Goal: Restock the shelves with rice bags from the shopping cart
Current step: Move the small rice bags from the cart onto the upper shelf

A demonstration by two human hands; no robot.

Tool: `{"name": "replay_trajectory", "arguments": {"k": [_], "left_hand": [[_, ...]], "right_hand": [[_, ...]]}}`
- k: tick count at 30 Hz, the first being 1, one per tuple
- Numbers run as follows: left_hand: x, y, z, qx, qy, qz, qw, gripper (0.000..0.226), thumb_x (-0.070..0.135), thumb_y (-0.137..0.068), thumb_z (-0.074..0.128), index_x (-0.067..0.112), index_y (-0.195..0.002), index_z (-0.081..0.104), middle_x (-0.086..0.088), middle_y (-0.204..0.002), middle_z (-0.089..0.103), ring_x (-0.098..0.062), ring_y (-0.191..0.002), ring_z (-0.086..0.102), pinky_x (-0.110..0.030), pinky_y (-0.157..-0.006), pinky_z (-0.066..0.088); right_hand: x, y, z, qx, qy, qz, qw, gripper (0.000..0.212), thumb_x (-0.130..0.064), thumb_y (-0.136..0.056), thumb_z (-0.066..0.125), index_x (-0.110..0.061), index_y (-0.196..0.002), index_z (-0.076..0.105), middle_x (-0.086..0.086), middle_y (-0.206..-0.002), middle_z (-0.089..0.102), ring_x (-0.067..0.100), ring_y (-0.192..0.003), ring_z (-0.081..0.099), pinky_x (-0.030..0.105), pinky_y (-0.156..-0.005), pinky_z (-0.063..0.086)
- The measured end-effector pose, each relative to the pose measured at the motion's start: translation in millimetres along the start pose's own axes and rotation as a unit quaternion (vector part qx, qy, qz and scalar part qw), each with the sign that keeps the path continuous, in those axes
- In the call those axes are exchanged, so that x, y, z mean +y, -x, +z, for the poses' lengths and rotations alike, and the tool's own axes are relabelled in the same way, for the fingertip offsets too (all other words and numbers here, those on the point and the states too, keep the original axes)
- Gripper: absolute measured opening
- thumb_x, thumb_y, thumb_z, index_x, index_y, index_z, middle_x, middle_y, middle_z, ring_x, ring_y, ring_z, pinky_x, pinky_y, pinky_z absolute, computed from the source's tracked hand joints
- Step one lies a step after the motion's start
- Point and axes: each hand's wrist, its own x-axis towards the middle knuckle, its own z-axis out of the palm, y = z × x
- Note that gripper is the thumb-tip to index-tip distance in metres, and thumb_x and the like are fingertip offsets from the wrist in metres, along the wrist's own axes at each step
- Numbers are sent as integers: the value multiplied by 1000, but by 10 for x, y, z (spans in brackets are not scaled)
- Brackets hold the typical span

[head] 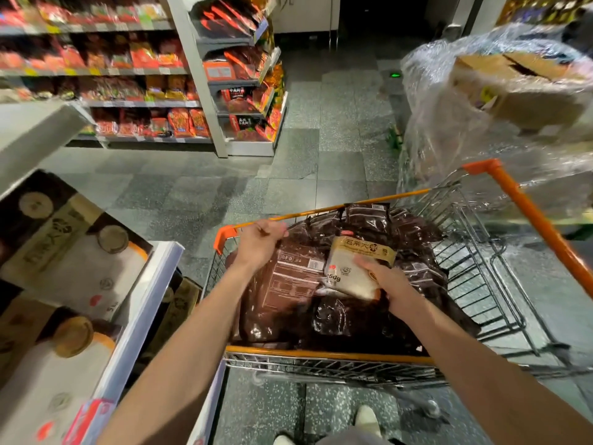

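Rice bags, dark brown, fill the shopping cart right in front of you. Your left hand has its fingers curled round the top edge of a big brown bag. Your right hand grips a white rice pack lying on the pile. Shelf with pale bags sits just left of the cart.

Cart in the aisle, shelf at its left

The shopping cart stands near centre, piled with rice bags. The left hand grips a large bag at the cart's far-left corner. Just right of it, the right hand holds a small bag on the pile. A loaded shelf lies near left, stocked racks far left, wrapped boxes far right.
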Motion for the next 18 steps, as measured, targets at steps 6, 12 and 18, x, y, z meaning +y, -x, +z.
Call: {"name": "replay_trajectory", "arguments": {"k": [6, 12, 18], "left_hand": [[-658, 262, 160, -43, -96, -100, 989, 56, 12, -72, 87, 5, -119, 58, 0, -107, 68, -17, -110, 64, -29, -105, 46], [-860, 483, 220, -58, -374, -23, 925, 122, 43, -61, 92, 18, -157, 20, -11, -161, 26, -28, -148, 24, -42, -121, 22], [-752, 469, 351, 44, -189, -105, 975, 73, 46, -72, 84, 16, -133, 57, 0, -123, 68, -18, -117, 62, -25, -100, 45]], "right_hand": [[142, -53, -86, -12, 20, -3, 1000, 27, -23, -79, 81, -12, -95, 63, 2, -92, 68, 13, -76, 63, 25, -58, 45], [194, -51, -77, -36, 37, -2, 999, 70, -40, -69, 86, -9, -124, 56, 4, -118, 65, 23, -109, 61, 38, -95, 46], [277, -7, -78, -38, 72, 6, 997, 53, -38, -72, 85, -10, -112, 65, 4, -112, 69, 21, -104, 63, 38, -100, 46]]}}
